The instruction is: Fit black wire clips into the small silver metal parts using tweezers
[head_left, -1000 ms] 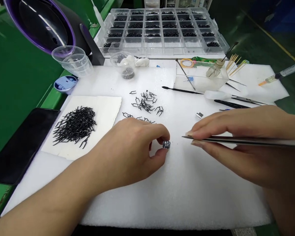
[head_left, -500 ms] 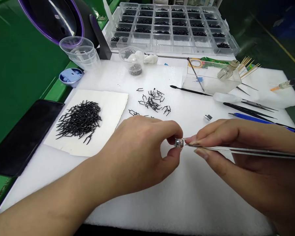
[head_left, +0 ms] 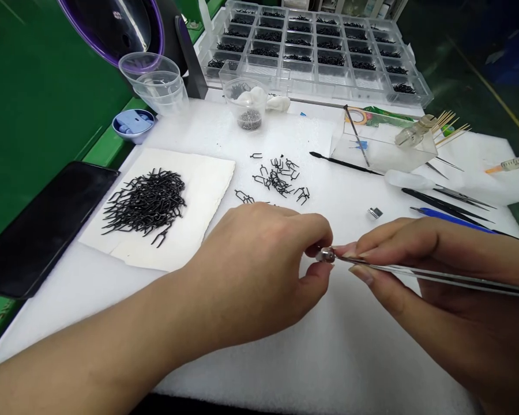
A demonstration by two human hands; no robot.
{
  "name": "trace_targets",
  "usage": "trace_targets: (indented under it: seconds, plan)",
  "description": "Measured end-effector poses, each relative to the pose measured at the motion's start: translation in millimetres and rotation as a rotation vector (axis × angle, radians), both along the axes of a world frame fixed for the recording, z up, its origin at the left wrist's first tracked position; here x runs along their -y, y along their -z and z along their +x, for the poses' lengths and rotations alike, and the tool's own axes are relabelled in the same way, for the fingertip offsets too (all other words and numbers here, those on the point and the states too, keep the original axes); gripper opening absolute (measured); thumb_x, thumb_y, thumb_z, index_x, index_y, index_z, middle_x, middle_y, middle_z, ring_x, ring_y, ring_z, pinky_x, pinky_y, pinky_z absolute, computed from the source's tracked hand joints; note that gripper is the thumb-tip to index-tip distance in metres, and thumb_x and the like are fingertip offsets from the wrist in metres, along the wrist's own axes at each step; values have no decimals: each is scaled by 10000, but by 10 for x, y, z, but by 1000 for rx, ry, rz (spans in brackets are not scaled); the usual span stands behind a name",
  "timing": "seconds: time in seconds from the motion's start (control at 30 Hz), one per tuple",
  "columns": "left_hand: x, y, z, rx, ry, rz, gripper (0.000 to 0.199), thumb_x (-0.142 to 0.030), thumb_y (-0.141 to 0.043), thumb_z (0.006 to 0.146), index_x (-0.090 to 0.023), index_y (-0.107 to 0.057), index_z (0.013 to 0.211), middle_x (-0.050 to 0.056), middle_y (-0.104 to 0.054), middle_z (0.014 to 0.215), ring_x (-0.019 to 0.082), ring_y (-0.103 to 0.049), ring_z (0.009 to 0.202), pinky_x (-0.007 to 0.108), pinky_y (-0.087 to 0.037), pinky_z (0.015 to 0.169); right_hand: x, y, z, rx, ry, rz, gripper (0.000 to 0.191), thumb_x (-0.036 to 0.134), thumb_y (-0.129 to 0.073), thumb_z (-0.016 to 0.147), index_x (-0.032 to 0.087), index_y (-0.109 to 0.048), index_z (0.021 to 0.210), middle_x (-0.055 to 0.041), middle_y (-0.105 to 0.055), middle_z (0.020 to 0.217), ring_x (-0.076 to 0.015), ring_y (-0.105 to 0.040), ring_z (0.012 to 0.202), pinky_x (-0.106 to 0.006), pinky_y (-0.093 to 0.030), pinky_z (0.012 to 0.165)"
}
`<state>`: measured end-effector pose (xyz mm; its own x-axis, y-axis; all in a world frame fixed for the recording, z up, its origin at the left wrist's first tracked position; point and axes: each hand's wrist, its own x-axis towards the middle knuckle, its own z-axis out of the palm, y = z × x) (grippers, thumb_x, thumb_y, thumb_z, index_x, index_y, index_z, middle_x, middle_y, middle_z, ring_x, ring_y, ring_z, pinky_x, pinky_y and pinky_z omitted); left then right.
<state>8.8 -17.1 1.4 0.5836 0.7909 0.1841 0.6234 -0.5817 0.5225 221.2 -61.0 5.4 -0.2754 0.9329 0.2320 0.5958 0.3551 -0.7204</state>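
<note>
Between thumb and forefinger, my left hand (head_left: pixel 266 265) pinches a small shiny metal part (head_left: pixel 326 255) above the white foam surface. My right hand (head_left: pixel 419 276) is closed on metal tweezers (head_left: pixel 415 273), whose tips meet the metal part's right side. Whether the tips grip anything is too small to tell. A similar small silver part (head_left: pixel 375 213) lies just behind my right hand. Beyond my left hand are loose black two-pronged pieces (head_left: pixel 279 183). A larger heap of black forked pieces (head_left: pixel 149 199) rests on a cream sheet (head_left: pixel 207 173) at the left.
At the back stands a clear compartment box (head_left: pixel 337 74) with black pieces. Clear cups (head_left: pixel 162 86) and a blue bowl (head_left: pixel 133 127) sit back left, a black phone-like slab (head_left: pixel 47 225) at left. On the right are a clear tray (head_left: pixel 384 153), a syringe (head_left: pixel 512 165) and black tweezers (head_left: pixel 445 203).
The view has shifted slightly, so everything sits a little to the right. The small metal part appears turned between my left fingers, with the tweezer tips still at it.
</note>
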Motion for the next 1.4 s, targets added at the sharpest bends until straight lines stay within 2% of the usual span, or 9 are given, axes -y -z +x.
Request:
trace_targets:
  seconds: [0.1,0.3,0.6,0.8,0.97,1.2,1.4]
  plan:
    - [10,5,5,-8,-4,5,59,-223,-691,810,-211,-738,845,-57,-699,654,132,-598,555,271,-397,513,-9,7,-3,3,-6,-4,273,108,-764,804,314,-687,966,41,-776,1020,-194,-733,918,-300,-620,737]
    - [14,9,8,-10,-11,-7,55,-223,-671,816,-225,-724,829,-54,-712,671,127,-600,558,266,-399,523,-33,7,-20,2,-41,8,286,86,-765,775,306,-675,934,44,-780,972,-188,-739,859,-276,-609,634]
    - [18,15,1,-7,-12,-9,70,-231,-684,820,-210,-741,854,-54,-712,666,137,-591,552,291,-409,526,-29,-6,-26,51,-48,72,288,64,-740,779,296,-667,932,67,-785,984,-155,-740,845,-266,-604,708]
    - [9,4,4,-10,-13,-25,72,-241,-681,829,-214,-744,853,-58,-718,669,140,-582,547,305,-410,526,-20,7,-15,42,-33,63,301,58,-734,789,298,-660,953,48,-781,1006,-180,-743,888,-293,-613,759]
    - [6,17,8,-15,-21,-31,80,-252,-673,834,-223,-745,854,-60,-715,671,147,-595,563,312,-409,533,-42,7,-41,62,-19,76,297,65,-739,788,308,-651,934,79,-781,984,-137,-747,851,-235,-597,700]
    - [20,0,9,-50,-44,-78,105,-271,-664,828,-234,-755,867,-56,-712,677,148,-598,581,307,-396,552,-21,-21,-66,117,9,77,277,61,-706,804,308,-653,917,105,-788,991,-92,-749,863,-172,-566,724]
    - [-3,-9,20,-54,-46,-87,107,-271,-647,830,-241,-748,850,-55,-694,655,151,-596,586,306,-385,566,-32,-14,-85,98,7,65,281,38,-688,785,289,-644,904,92,-782,972,-94,-744,861,-172,-570,753]
